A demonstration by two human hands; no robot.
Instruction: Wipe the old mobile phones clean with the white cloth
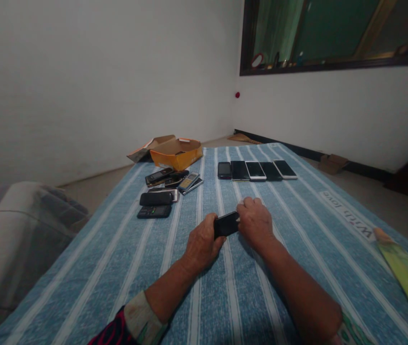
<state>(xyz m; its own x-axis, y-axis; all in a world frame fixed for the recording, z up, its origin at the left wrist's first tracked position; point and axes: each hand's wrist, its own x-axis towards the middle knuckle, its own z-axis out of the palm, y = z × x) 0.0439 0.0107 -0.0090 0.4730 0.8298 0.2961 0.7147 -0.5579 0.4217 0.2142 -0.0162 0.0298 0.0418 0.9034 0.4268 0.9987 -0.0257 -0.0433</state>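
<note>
A dark mobile phone (226, 224) is held just above the striped cloth, between my two hands. My left hand (203, 242) grips its left end, thumb along the near edge. My right hand (255, 223) is closed at the phone's right end, and a small pale bit shows by its fingers, too small to make out. Beyond, to the left, lies a loose pile of older phones, with a keypad phone (154, 211) nearest and a silver keypad phone (188, 182) further back. A row of phones lies further off to the right, among them a white-framed phone (255, 170).
An open orange cardboard box (177, 154) stands at the table's far left corner. Blue striped cloth (175, 297) covers the table. A yellow-green strip-like object (407, 278) lies along the right edge. A fabric-covered seat (20, 239) is at the left.
</note>
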